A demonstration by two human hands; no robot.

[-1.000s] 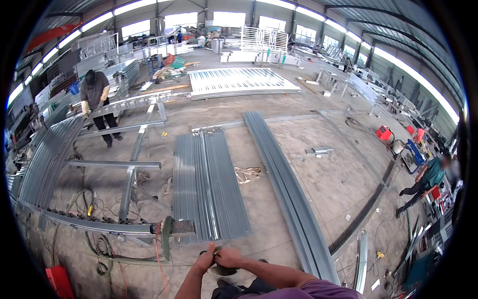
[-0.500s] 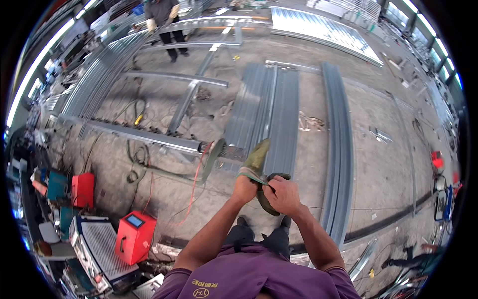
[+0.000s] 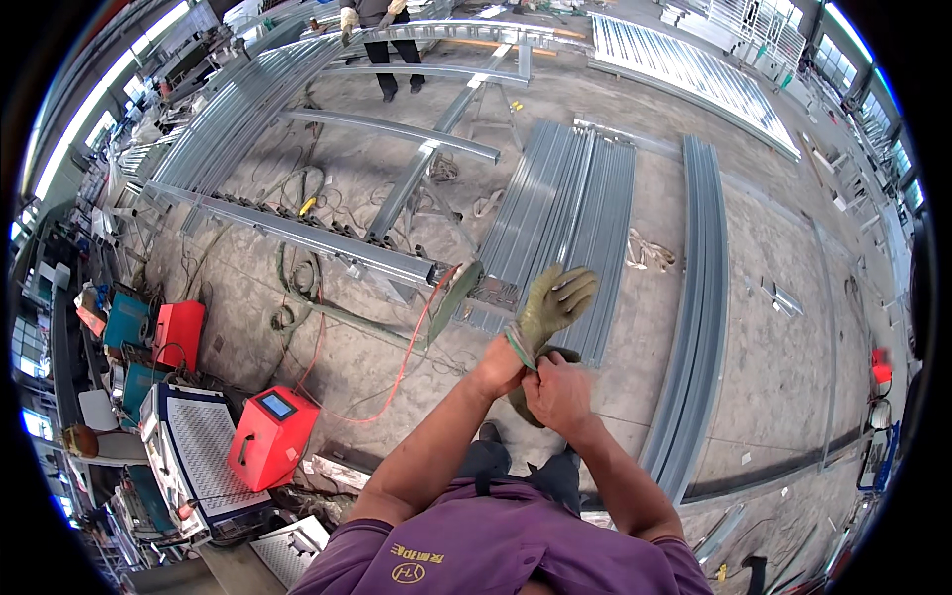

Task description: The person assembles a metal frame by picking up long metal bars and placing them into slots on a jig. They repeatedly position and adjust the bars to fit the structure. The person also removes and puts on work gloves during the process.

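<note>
My left hand (image 3: 555, 305) wears an olive-green work glove with a green cuff. Its gloved fingers are stretched out and it holds nothing that I can see. Just below, my bare right hand (image 3: 560, 394) is closed at the left wrist, beside the cuff. Its fingers grip a second olive-green glove (image 3: 524, 407), which hangs partly hidden behind both hands. Whether the right fingertips also pinch the cuff cannot be made out.
Ribbed metal panels (image 3: 565, 218) lie ahead, with long steel channels (image 3: 694, 297) to the right. A metal frame (image 3: 297, 233) stands at left, trailing a red cable (image 3: 392, 392). A red machine (image 3: 273, 436) sits at lower left. Another person (image 3: 387, 50) stands at the far side.
My left hand has turned, and its gloved fingers have spread from a narrow bunch. My right hand stays near the left wrist. The view has shifted slightly.
</note>
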